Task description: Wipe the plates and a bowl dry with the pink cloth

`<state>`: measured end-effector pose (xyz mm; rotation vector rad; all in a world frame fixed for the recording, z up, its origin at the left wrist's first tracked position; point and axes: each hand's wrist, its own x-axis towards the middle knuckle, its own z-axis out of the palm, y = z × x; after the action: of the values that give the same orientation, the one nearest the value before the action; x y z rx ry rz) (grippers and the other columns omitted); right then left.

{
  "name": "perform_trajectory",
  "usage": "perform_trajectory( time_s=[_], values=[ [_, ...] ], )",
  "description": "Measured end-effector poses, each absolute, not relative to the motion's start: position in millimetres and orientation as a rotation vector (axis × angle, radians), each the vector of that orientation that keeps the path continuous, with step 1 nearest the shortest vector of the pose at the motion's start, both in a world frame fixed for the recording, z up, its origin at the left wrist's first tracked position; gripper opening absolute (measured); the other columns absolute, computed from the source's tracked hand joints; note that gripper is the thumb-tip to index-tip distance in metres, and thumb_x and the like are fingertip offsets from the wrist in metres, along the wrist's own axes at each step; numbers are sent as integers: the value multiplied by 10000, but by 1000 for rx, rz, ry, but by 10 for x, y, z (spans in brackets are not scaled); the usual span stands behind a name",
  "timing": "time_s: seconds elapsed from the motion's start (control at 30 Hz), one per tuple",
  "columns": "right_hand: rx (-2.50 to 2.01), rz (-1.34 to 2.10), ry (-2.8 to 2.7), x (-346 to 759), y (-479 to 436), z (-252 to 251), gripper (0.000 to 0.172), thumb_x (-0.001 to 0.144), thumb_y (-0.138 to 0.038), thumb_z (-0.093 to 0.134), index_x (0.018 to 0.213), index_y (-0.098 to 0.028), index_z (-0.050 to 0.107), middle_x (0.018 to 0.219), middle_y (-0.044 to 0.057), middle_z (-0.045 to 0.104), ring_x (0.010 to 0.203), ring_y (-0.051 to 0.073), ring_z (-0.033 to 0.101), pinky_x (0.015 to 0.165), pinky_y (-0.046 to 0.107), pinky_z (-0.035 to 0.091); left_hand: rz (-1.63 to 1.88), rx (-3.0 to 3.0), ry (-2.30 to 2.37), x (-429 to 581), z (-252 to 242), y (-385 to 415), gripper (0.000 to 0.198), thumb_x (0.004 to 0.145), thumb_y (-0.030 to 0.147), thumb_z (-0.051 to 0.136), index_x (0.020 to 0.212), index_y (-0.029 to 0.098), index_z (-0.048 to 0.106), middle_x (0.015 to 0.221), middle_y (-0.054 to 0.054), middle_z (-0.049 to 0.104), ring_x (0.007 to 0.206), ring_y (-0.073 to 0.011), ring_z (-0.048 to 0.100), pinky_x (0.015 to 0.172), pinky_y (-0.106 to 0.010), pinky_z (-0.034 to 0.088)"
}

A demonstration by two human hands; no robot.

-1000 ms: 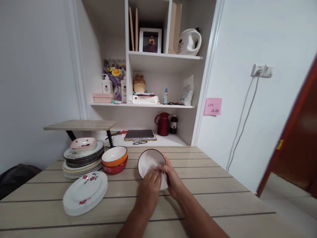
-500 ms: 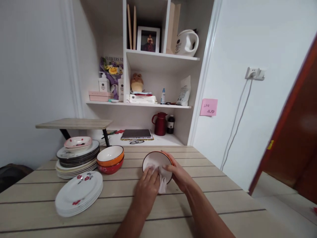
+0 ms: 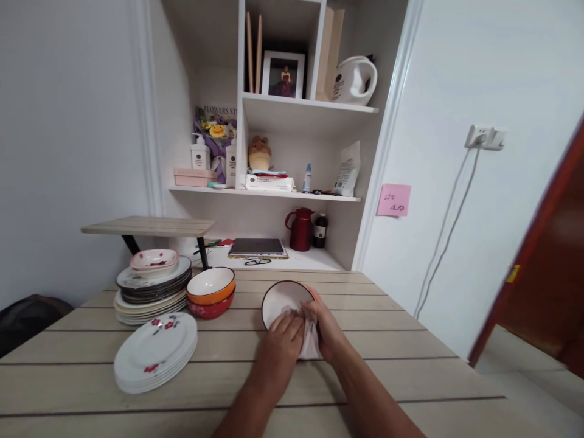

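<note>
A bowl point(image 3: 278, 299) with a white inside and a dark rim is tilted toward me above the middle of the wooden table. My right hand point(image 3: 327, 328) grips its right side, thumb over the rim. My left hand point(image 3: 283, 337) presses a pale cloth point(image 3: 311, 344) against the inside, fingers closed over it. Part of the cloth hangs down between the hands, and the bowl's lower edge is hidden behind them. To the left, an orange bowl point(image 3: 210, 295) sits in a red bowl point(image 3: 212, 310). Nearer me lies a stack of white flowered plates point(image 3: 155, 353).
Behind these stand stacked dark-edged plates point(image 3: 155, 292) topped by small dotted bowls point(image 3: 154, 260), beside a low raised stand point(image 3: 148, 226). Glasses point(image 3: 258, 262), a laptop point(image 3: 255, 246) and a red jug point(image 3: 301, 230) occupy the white ledge beyond the table point(image 3: 401, 377).
My left hand and the cloth have slid right and lower in the bowl. My right hand has moved slightly down along its side. The view has turned a little left.
</note>
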<state>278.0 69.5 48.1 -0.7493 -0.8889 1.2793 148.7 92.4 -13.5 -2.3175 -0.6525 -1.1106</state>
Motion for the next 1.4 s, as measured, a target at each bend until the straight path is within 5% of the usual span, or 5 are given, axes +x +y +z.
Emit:
perform_trajectory(
  time_s=[0.27,0.7,0.87,1.03,1.4],
  values=[
    [-934,1265,-1115,3199,580,660,497,697,-309,672,1188,-252,619,1050,21,702,882,224,620,726,302,446,-1028,-2241,-629,1508,-76,868,231,936,146,478,1042,218,670,1232,-29,679,1127,-210,623,1075,-493,428],
    [-690,1312,-955,2919,584,602,1043,626,-280,833,1486,-359,249,983,9,700,908,228,657,877,375,451,-1097,-2151,-686,1436,3,792,353,910,25,381,1121,121,648,1147,-81,719,1084,-231,666,925,-386,581],
    [-648,1343,-938,2733,581,506,960,691,-284,792,1492,-303,263,800,-5,689,794,213,652,819,370,470,-1160,-2112,-769,1436,-47,811,390,894,-2,355,1151,108,628,1098,-100,732,1033,-220,687,874,-367,599],
    [-637,1365,-896,2536,645,408,879,679,-249,771,1439,-325,336,1043,31,697,924,233,651,855,351,476,-1260,-2058,-871,1427,-128,864,361,885,20,400,1163,101,615,1060,-116,731,989,-217,694,857,-348,594],
    [-817,1264,-1052,3086,640,601,503,719,-246,636,1220,-253,591,967,22,704,827,202,617,670,268,439,-1088,-2260,-604,1510,-84,914,263,931,121,470,1110,202,645,1146,-20,714,1081,-212,648,1037,-481,476]
  ],
)
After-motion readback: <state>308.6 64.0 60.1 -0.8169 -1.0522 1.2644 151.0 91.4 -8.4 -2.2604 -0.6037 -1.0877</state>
